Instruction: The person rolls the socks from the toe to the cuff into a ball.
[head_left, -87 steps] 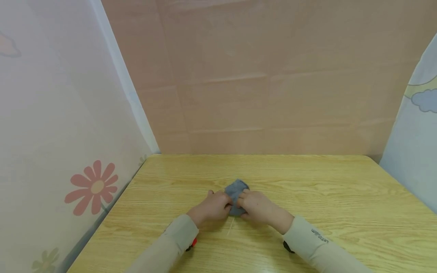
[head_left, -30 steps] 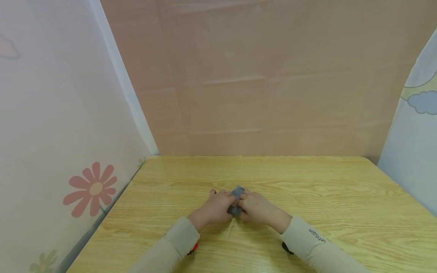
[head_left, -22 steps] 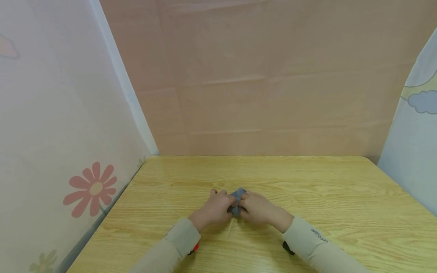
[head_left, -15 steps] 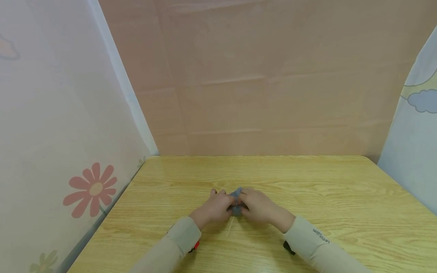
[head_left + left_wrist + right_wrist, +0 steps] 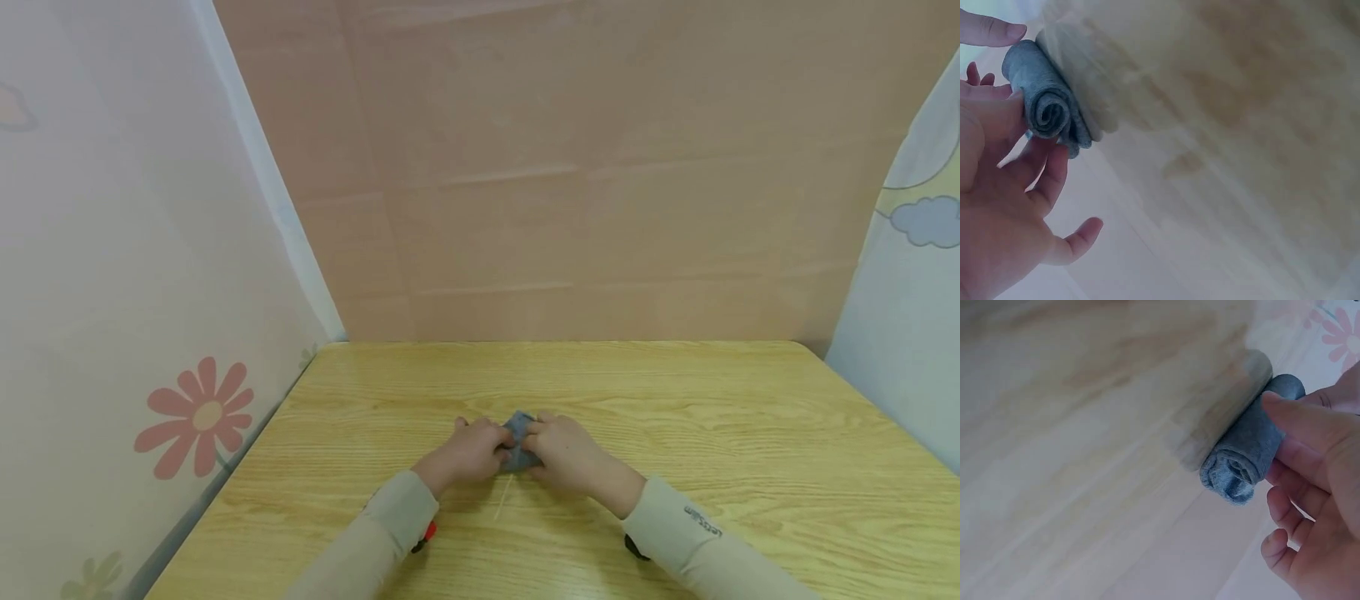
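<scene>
A small grey-blue cloth (image 5: pixel 519 427), rolled into a short tube, lies at the middle of the table between the two hands. My left hand (image 5: pixel 468 452) pinches its left end; in the left wrist view the spiral end of the rolled cloth (image 5: pixel 1047 115) shows between thumb and fingers, with the little finger sticking out. At the other end, my right hand (image 5: pixel 572 454) grips the roll. The right wrist view shows the thumb along the top of the cloth (image 5: pixel 1250 440), fingers curled beneath, and a loose layer hanging under the coil.
The wood-grain table (image 5: pixel 675 392) is glossy and reflects the roll. A beige sheet (image 5: pixel 525 208) hangs behind its far edge. Printed curtains stand at both sides, the left curtain (image 5: pixel 112 250) bearing a red flower. Dark wrist gear shows under both sleeves.
Over the earlier frames the cloth has gone from a wider, flatter piece to a narrower roll. Lately the right fingers have shifted on it, and more of its top shows.
</scene>
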Available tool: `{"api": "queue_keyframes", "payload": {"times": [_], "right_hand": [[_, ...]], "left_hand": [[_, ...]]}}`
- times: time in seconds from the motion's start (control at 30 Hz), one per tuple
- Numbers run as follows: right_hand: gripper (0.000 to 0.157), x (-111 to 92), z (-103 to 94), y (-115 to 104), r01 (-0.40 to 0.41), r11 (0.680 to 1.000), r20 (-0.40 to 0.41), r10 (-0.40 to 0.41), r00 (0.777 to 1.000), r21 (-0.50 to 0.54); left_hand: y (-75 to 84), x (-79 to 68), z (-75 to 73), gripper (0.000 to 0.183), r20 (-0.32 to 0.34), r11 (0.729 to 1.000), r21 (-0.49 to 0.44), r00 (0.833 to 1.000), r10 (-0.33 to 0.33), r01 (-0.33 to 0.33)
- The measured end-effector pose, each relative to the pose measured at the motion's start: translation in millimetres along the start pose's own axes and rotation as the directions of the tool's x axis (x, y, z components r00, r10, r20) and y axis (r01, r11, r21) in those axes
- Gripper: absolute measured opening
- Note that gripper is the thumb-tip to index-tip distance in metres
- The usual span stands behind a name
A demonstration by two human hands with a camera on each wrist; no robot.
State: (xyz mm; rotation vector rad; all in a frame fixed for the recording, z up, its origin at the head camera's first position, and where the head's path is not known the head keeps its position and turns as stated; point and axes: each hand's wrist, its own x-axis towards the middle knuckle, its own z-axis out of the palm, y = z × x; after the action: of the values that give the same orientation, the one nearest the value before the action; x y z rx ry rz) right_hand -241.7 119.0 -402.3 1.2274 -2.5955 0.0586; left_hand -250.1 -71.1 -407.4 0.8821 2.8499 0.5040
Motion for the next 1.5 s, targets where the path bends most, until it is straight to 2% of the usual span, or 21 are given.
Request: {"api": "queue_keyframes", "payload": {"times": [0.17,0.33,0.47,0.67,0.87,1.0,1.1,1.23,1.37,1.5], "right_hand": [[0.015,3.4,3.2,0.4,0.027,0.998,-0.008,-0.028,1.0,-0.064],[0.008,7.0,6.4,1.6,0.032,0.998,-0.021,-0.033,0.999,-0.055],[0.007,8.4,5.8,2.4,0.019,1.0,-0.001,-0.019,1.0,0.007],[0.018,7.6,3.9,4.8,0.009,0.99,0.018,-0.012,1.0,0.141],[0.028,5.8,4.8,7.8,-0.025,0.948,0.082,-0.001,0.997,0.316],[0.025,4.3,4.0,7.3,-0.059,0.924,0.11,0.019,0.994,0.377],[0.006,1.6,3.1,6.7,-0.082,0.936,0.092,0.054,0.994,0.341],[0.014,-0.1,2.7,5.1,-0.066,0.966,0.009,0.066,0.998,0.248],[0.006,1.9,2.9,2.3,-0.007,0.989,-0.077,0.019,0.997,0.146],[0.004,3.2,2.5,0.2,0.002,0.998,-0.087,0.003,0.996,0.062]], "left_hand": [[-3.3,1.3,1.4,0.007,-0.074,0.999,0.037,0.997,0.011,-0.008],[-2.6,2.2,1.3,0.01,-0.106,0.994,0.107,0.994,0.04,-0.028],[-1.1,0.5,0.9,0.016,-0.116,0.988,0.154,0.992,0.049,-0.03],[3.2,-2.6,-0.6,0.016,-0.131,0.97,0.234,0.987,0.093,-0.06],[6.4,-2.7,-0.8,0.012,-0.118,0.964,0.252,0.986,0.114,-0.082],[5.4,-0.9,0.3,0.008,-0.122,0.97,0.22,0.984,0.13,-0.101],[4.7,0.2,1.1,0.009,-0.116,0.975,0.196,0.985,0.125,-0.101],[4.0,2.5,1.9,0.011,-0.103,0.988,0.136,0.991,0.086,-0.072],[4.2,5.2,2.0,0.012,-0.073,0.999,0.04,0.997,0.008,-0.005],[5.9,6.5,0.7,0.017,-0.04,0.998,0.017,0.998,-0.057,0.058]]}}
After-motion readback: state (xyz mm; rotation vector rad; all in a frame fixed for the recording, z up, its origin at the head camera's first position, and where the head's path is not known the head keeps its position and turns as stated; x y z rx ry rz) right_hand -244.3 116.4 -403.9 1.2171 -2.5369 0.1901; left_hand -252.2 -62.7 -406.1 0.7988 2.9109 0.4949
